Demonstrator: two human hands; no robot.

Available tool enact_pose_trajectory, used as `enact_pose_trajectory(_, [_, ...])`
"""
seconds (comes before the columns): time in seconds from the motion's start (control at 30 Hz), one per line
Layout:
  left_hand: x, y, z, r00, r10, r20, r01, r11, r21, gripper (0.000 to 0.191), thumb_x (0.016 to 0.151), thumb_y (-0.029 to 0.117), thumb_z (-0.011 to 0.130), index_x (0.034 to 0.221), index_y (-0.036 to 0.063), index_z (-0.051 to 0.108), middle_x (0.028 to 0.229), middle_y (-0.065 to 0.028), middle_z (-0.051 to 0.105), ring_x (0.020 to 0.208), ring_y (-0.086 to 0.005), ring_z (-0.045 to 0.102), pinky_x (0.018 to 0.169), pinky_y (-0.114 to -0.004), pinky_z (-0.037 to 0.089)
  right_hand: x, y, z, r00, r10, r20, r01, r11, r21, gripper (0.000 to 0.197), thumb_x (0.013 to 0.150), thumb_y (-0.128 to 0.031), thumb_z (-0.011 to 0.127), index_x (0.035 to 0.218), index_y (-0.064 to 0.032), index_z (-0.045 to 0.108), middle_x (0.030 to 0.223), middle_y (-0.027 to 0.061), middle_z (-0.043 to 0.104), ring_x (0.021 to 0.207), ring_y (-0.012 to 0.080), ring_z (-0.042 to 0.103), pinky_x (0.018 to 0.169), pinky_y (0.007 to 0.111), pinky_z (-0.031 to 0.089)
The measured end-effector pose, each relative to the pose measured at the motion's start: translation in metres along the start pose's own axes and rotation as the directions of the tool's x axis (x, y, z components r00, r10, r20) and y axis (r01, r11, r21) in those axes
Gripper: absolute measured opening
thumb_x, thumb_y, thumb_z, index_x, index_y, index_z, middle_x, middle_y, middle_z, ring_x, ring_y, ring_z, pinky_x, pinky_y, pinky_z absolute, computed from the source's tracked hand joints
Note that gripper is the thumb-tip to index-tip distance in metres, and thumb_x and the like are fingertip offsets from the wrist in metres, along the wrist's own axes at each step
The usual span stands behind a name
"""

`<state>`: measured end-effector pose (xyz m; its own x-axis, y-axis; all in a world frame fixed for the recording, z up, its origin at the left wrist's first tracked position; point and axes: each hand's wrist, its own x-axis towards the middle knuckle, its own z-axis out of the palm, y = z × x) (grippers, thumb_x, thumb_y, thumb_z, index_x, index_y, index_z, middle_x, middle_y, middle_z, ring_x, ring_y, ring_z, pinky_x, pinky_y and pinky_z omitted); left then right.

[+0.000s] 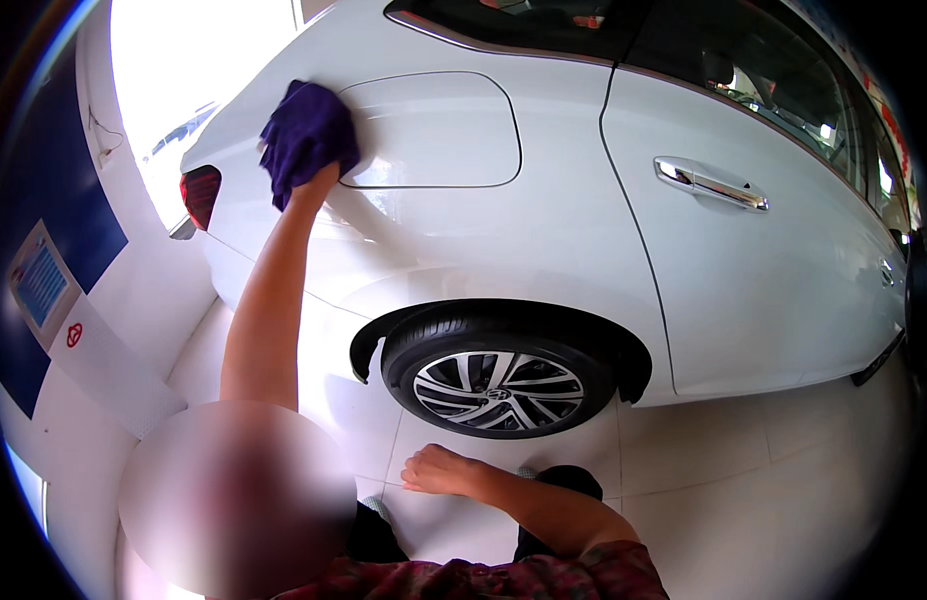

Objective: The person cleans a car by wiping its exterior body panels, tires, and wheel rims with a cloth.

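My left hand [323, 182] is stretched out and mostly hidden under a dark purple cloth [307, 135], which it presses against the rear side panel of a white car [448, 232]. Right beside the cloth is the closed fuel flap [441, 131], its left edge partly covered. In front of my body, above the floor, my right hand [438, 471] hangs with its fingers curled in and nothing visible in it. Just beyond that hand is the rear wheel [499, 394], a black tyre on a Volkswagen alloy rim.
A red tail light [200, 196] sits at the car's rear corner. To the right are the rear door and its chrome handle [711, 184]. A white stand with a framed sign [44, 283] stands by the left wall. Pale tiles [688, 450] form the floor.
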<state>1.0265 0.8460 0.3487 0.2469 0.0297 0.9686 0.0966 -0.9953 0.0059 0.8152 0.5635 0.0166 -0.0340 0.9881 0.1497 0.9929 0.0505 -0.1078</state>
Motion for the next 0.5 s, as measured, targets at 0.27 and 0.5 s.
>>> enact_pose_trajectory(0.27, [-0.025,-0.014,-0.01,0.983,-0.18,0.046,0.176,0.981,0.085,0.057,0.093,0.041,0.043,0.141,0.0116,0.036,0.145,-0.0175,0.032,0.135,-0.0353,0.027,0.113,-0.043,0.019,0.004,0.0,-0.002,0.997,0.028,0.072,-0.028,1.0,0.0,0.028,0.089,-0.031,0.054,0.075,-0.0076,0.061,0.074,0.0106,0.062,0.074,0.0277,0.063,0.066,0.04,0.05])
enact_pose_trajectory(0.5, [-0.048,-0.043,-0.006,0.989,-0.005,-0.15,-0.012,0.993,-0.114,0.057,0.092,0.039,0.048,0.139,0.0077,0.038,0.142,-0.017,0.037,0.134,-0.0335,0.03,0.112,-0.041,0.022,-0.003,0.001,0.0,0.997,0.042,0.07,-0.042,0.999,-0.009,0.029,0.089,-0.032,0.054,0.077,-0.0069,0.061,0.075,0.0109,0.062,0.074,0.0283,0.064,0.066,0.041,0.05])
